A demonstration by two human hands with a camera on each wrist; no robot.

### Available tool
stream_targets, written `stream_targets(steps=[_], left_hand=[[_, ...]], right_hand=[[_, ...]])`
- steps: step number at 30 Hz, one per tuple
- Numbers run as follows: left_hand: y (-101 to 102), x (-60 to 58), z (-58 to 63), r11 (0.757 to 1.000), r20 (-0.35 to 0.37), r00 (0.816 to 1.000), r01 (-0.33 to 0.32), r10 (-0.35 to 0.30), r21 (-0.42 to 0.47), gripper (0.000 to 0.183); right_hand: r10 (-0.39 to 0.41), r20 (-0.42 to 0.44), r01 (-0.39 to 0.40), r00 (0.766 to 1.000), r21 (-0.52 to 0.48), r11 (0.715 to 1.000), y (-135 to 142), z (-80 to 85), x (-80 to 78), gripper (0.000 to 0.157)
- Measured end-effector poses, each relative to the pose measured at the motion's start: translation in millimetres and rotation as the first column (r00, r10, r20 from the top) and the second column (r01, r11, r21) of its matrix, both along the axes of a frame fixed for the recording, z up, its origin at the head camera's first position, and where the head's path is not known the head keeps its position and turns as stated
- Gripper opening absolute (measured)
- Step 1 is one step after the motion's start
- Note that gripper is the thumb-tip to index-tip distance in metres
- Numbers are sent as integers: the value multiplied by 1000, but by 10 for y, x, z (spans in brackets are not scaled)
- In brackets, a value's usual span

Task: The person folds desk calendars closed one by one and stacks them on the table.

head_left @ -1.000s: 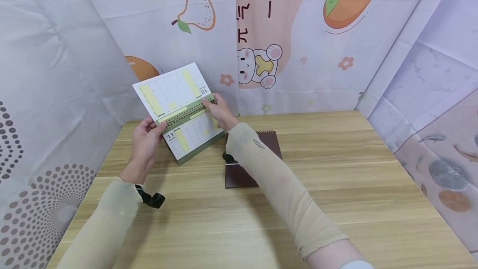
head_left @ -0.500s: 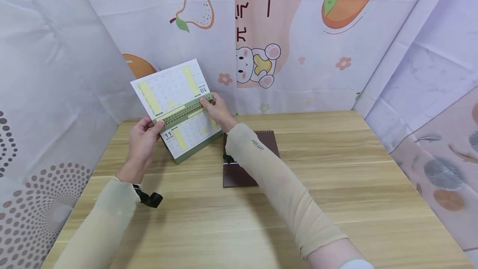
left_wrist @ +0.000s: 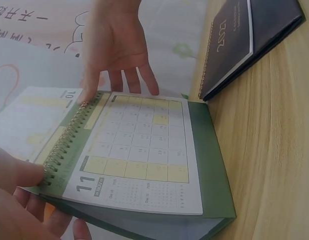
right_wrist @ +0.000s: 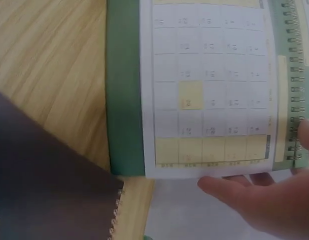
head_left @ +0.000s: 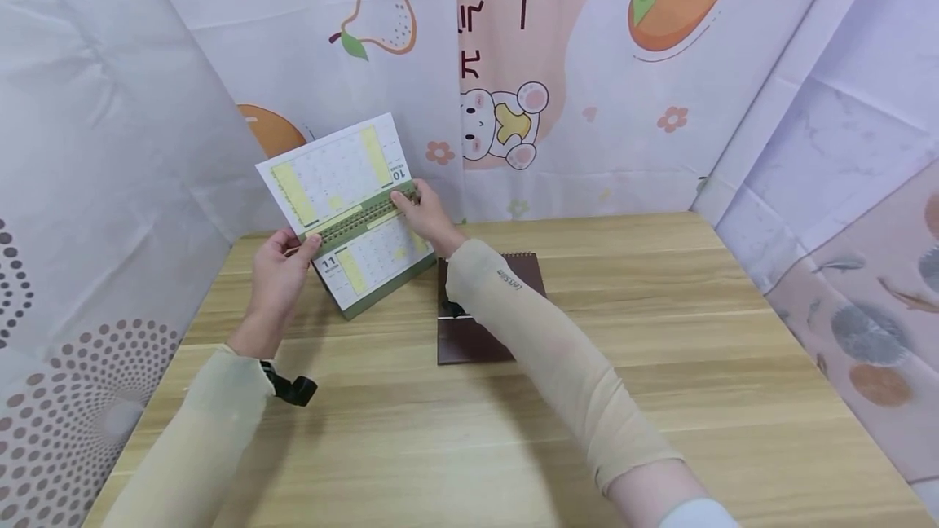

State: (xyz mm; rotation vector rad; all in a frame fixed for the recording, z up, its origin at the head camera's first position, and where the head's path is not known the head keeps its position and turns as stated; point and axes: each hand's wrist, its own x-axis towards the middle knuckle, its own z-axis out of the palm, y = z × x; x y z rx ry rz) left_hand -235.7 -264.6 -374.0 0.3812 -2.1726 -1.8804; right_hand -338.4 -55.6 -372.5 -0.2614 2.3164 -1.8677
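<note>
A green spiral-bound desk calendar is tilted up at the left back of the table, opened between a page marked 10 above its coil and one marked 11 below. My left hand grips the coil's left end, thumb on top and fingers beneath. At the other end my right hand pinches the coil edge with its thumb on top; in the left wrist view its fingers spread along the calendar's side. Beside the green calendar lies a dark brown spiral-bound desk calendar marked 2027, partly hidden by my right forearm in the head view.
The wooden table reaches to a printed curtain at the back, with more hung cloth on the left and right. Small black cameras are strapped at both wrists, the left camera standing out past the sleeve.
Both hands keep their hold on the green calendar, which stays open at the same pages. The head view has shifted slightly; little else differs.
</note>
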Motion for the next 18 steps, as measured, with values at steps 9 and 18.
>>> stream_targets(steps=[9, 18], left_hand=[[23, 8, 16, 986, -12, 1000, 10, -12, -168, 42], [30, 44, 21, 985, -55, 998, -35, 26, -171, 40]], right_hand=[[68, 87, -61, 994, -79, 995, 97, 104, 19, 59], [155, 154, -147, 976, -63, 987, 272, 351, 85, 69]])
